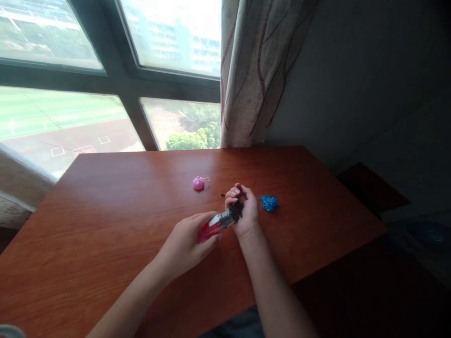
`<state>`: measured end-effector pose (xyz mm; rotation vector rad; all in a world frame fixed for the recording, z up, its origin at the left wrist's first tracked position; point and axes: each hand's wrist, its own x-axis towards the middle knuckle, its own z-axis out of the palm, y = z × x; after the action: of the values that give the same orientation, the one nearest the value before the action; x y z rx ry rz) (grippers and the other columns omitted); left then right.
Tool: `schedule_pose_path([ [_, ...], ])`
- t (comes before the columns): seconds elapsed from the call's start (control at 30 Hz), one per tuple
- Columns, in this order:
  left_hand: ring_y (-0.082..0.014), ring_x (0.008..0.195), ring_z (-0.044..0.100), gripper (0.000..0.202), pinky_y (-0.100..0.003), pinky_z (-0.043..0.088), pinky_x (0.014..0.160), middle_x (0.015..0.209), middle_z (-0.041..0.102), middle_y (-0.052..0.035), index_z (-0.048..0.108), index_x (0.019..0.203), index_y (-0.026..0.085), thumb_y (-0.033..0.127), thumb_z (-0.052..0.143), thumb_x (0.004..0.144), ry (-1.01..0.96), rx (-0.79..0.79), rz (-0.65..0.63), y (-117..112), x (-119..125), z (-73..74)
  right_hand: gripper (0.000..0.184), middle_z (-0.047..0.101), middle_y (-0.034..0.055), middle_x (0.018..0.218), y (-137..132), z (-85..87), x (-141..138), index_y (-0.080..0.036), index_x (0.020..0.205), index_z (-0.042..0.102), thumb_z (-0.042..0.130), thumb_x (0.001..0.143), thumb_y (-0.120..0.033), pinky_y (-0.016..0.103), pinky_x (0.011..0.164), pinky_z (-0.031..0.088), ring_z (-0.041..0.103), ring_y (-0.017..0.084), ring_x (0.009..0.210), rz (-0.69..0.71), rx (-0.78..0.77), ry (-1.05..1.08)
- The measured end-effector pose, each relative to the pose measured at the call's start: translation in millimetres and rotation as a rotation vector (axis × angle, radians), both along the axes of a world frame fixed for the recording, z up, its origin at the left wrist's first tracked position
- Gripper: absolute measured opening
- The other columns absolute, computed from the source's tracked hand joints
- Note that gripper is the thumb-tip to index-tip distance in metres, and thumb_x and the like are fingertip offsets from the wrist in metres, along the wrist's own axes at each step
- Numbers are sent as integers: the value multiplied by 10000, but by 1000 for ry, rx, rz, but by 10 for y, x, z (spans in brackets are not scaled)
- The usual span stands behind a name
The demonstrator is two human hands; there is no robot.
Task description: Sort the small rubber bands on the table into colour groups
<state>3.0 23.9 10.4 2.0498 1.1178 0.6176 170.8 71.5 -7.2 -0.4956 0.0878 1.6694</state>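
My left hand is closed around a small clear jar with a red-pink lower part, tipped with its mouth toward my right palm. A clump of small dark, stringy pieces lies at the jar's mouth and against the palm; their exact kind is too small to make out. My right hand is cupped, palm up with fingers curled, around those pieces. Just right of it a tangled blue pile of thin strands or bands rests on the table. Beyond the hands sits a round pink cap with a thin loop.
The brown wooden table reaches to the window, with its right edge falling off into a dark area. A tiny dark piece lies by my right fingers. A patterned curtain hangs behind. Something rounded and grey shows at bottom left.
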Motion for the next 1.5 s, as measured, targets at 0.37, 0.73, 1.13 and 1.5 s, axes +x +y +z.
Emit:
schedule_pose_path([
  [0.37,-212,885,675,259,-272,477,806,997,729,-49,655,1069,194,222,590,819,-34,20,26,32,1,-13,55,541,-39,636,-18,-16,-39,-158,753,576,612,782,-128,84,466,491,536,53,574,165,-44,132],
  [0.73,-219,914,680,280,-280,485,830,1025,733,-57,654,1098,199,225,591,827,-34,48,55,23,5,-18,62,600,10,694,-10,-47,-41,-127,727,607,659,758,-111,119,523,552,605,80,641,160,-78,141],
  [1.13,-197,874,662,252,-261,481,810,987,726,-37,646,1090,182,253,587,855,-104,-56,22,21,6,-29,109,584,-21,725,-21,-40,118,-160,782,584,610,752,-58,92,529,546,587,54,652,20,-6,340],
  [1.5,-182,844,637,250,-243,460,779,975,706,-25,638,1087,178,239,584,850,-77,-105,-61,7,9,11,161,583,-37,707,-29,-14,196,-178,817,551,591,737,-44,87,505,540,584,50,617,-23,45,451],
])
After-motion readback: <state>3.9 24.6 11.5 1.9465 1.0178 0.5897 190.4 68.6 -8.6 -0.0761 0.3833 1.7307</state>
